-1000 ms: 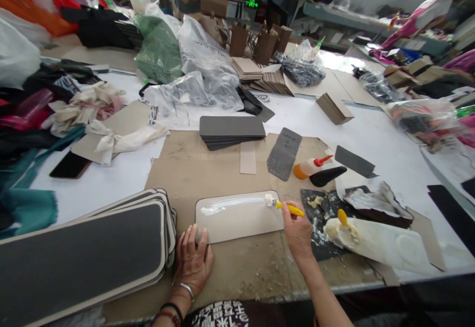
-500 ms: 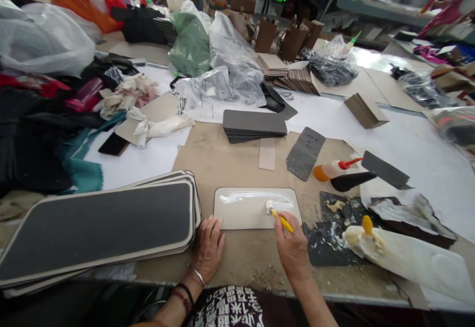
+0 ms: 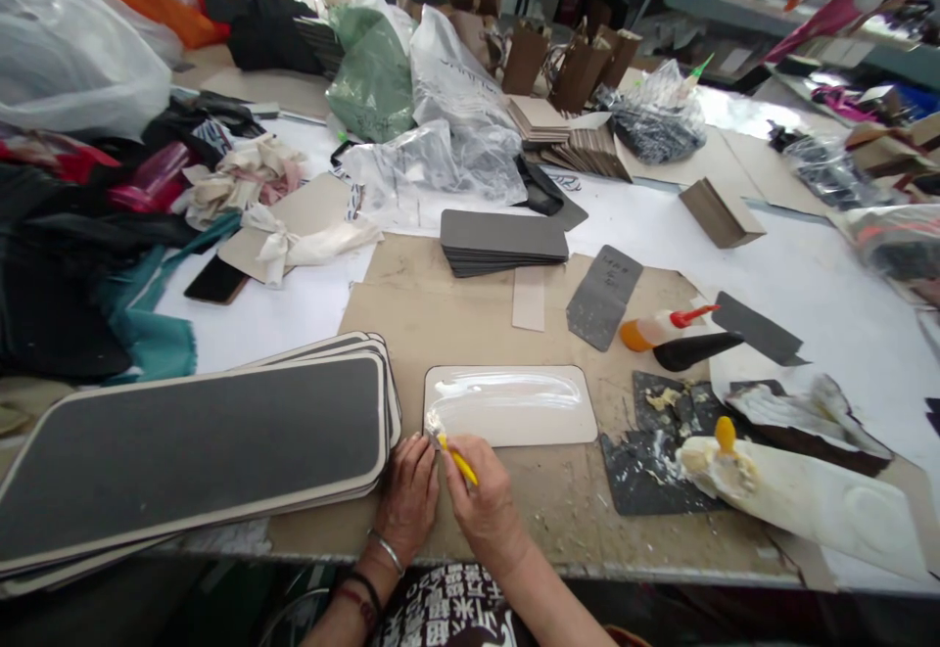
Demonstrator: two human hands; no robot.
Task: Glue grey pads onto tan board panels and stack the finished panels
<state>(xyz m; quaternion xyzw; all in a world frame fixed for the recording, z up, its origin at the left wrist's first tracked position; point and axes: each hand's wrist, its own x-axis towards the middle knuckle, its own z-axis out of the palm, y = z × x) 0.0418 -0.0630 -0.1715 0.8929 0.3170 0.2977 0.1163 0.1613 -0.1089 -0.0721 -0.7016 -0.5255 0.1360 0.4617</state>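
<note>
I see my right hand (image 3: 481,505) low in the middle of the frame. Its grip is closed around a small yellow brush (image 3: 456,456). The tip of the brush touches the lower left corner of a pale card (image 3: 514,407) with round corners. The card lies flat on the brown desk (image 3: 441,319), just above my hands. Wet white glue shines along its top edge and down its left side.

My left hand (image 3: 407,495) rests just beside the right one, to its left. Its fingers lie flat on the desk at the left edge of the card, and the grip holds nothing. The fingertips are close to the brush tip.

To the left of my hands lies a big stack of long grey boards (image 3: 198,446) with pale rims. It fills the lower left of the frame and nearly touches my left hand.

To the right of the card is a dark sheet (image 3: 646,476) with dried glue bits on it. Beside that, in the lower right, lies a white glue bag (image 3: 800,500) with a yellow knob at its near end. Above it lies an orange bottle (image 3: 650,329) with a red tip, on its side.

Above the card, in the middle of the frame, sits a neat stack of small grey cards (image 3: 503,241). A single grey piece (image 3: 603,297) lies to its right. Plastic bags (image 3: 447,128) and cloth fill the top left.
</note>
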